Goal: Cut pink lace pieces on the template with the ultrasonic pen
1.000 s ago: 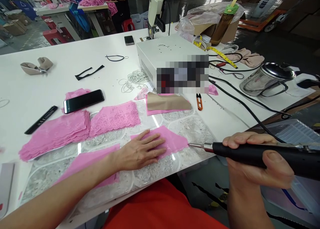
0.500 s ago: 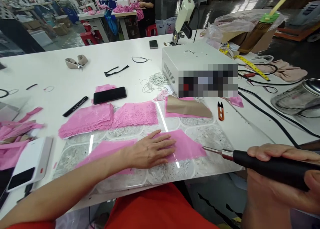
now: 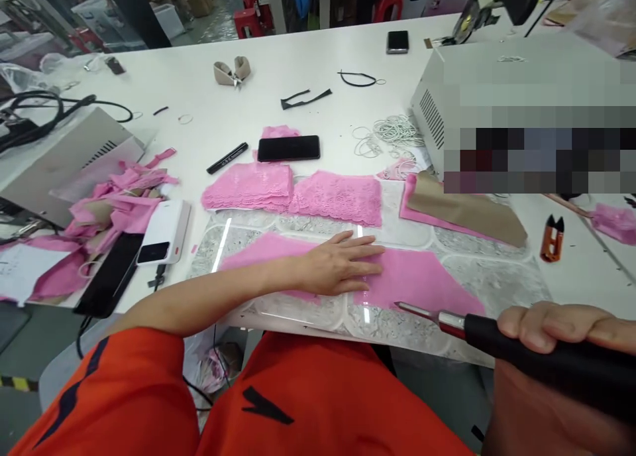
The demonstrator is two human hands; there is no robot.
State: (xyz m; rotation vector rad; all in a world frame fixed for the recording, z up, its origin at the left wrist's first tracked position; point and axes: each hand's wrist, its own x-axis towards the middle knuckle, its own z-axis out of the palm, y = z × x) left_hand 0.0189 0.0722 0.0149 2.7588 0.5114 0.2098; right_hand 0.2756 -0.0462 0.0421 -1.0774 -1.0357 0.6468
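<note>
My left hand (image 3: 342, 264) lies flat with its fingers spread, pressing on the left part of a pink cut fabric piece (image 3: 422, 278). Another pink fabric piece (image 3: 271, 245) is partly hidden under my wrist and forearm. Both lie on a grey marble-patterned mat (image 3: 501, 277). In my right hand (image 3: 551, 327) is a thick black-handled tool (image 3: 489, 333) with a thin pointed metal tip. The tip is at the near edge of the right-hand fabric piece; whether it touches is unclear. Behind my left hand lie stacked pink lace pieces (image 3: 338, 197).
A brown fabric piece (image 3: 462, 207) lies over pink cloth at the mat's back right. Beyond stand a large grey box (image 3: 432, 111) and orange thread snips (image 3: 552, 238). A black phone (image 3: 288, 148), a marker (image 3: 227, 158) and a white power bank (image 3: 166, 227) sit farther left.
The view has turned left and down, so things appear farther right. The tool's tip has moved from the fabric's right corner leftward along its near edge. My left hand stays flat.
</note>
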